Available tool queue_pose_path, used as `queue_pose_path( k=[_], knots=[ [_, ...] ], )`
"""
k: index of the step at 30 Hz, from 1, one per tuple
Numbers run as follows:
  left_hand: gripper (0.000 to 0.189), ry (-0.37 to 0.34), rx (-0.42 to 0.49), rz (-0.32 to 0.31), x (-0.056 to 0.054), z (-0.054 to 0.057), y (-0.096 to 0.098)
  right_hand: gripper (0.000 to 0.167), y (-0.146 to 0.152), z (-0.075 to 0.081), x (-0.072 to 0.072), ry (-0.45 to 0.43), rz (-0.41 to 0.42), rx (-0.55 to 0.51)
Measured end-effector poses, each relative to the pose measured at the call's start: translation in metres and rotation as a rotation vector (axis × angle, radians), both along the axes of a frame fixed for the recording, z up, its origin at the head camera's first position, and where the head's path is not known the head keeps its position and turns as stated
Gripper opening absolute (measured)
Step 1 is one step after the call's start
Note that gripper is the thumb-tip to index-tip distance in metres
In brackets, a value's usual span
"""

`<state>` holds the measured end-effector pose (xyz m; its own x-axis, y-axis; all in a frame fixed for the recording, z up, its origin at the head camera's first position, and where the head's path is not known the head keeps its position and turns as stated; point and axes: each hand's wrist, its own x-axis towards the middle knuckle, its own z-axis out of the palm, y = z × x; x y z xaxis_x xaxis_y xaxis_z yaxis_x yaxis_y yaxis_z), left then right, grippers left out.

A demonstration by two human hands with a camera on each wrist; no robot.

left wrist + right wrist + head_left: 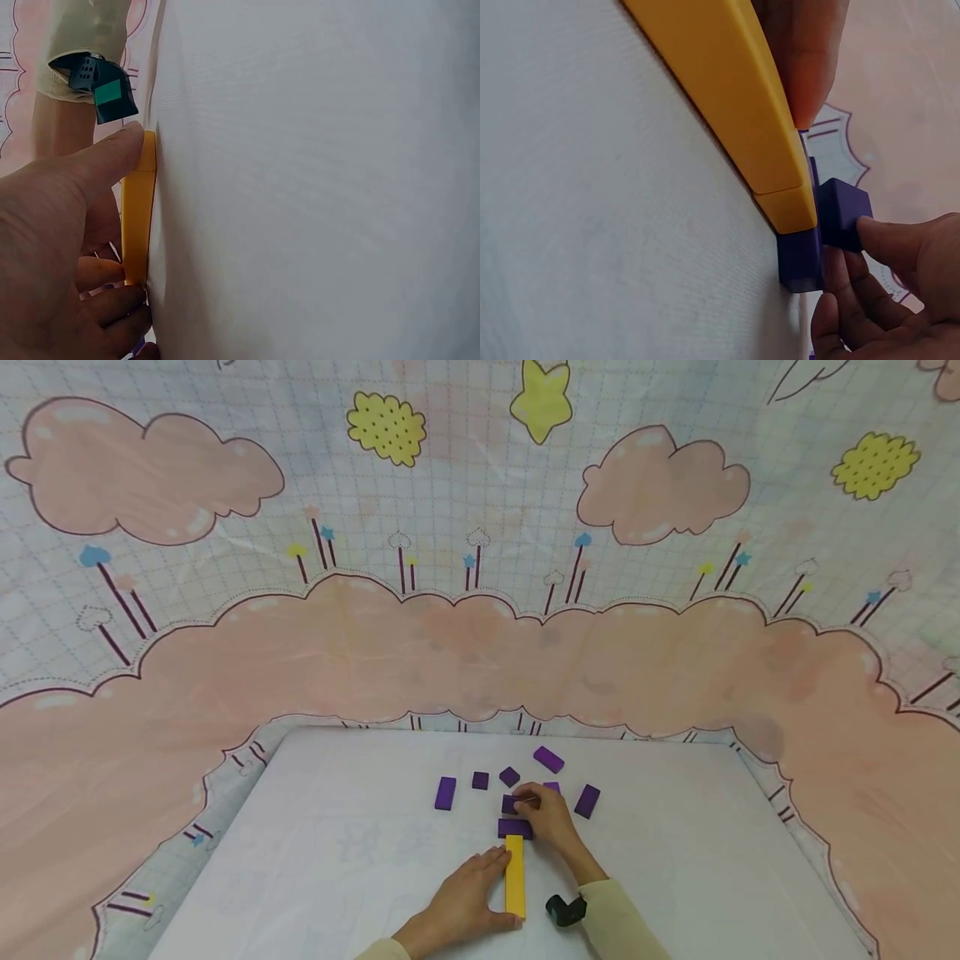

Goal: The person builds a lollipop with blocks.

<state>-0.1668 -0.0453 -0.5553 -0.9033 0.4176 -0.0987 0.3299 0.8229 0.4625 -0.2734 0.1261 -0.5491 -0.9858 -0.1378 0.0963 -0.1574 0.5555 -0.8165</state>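
Note:
A long yellow block (514,881) lies on the white table, its far end against a purple block (513,828) set crosswise. My left hand (468,893) holds the yellow block lengthwise, thumb at the near end and fingers along its left side towards the far end. Just beyond the crosswise block, my right hand (551,817) pinches a small purple cube (844,214) between thumb and fingers. In the right wrist view the cube is close to the crosswise block; whether they touch, I cannot tell.
Farther back lie more purple pieces: a rectangular block (446,793) at left, two cubes (480,781) in the middle, and others such as a block (587,802) at right. My right hand partly hides one. The white table (300,860) meets a patterned cloth (480,660) behind.

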Motion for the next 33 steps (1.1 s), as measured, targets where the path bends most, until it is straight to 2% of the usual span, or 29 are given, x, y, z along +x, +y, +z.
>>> queue_pose_path(
  k=[9, 20, 33],
  knots=[
    [0.093, -0.034, 0.000, 0.005, 0.0024, 0.0011, 0.0056, 0.015, 0.0047, -0.0032, 0.0032, -0.026, 0.019, 0.031],
    [0.093, -0.020, -0.014, 0.007, 0.0005, 0.0019, 0.0021, 0.015, 0.0010, -0.0084, -0.0033, 0.000, 0.032, 0.044],
    [0.094, -0.005, -0.011, -0.006, 0.0013, -0.0012, 0.0011, 0.016, -0.0018, -0.0101, -0.0032, 0.003, 0.018, 0.091]
  ],
)
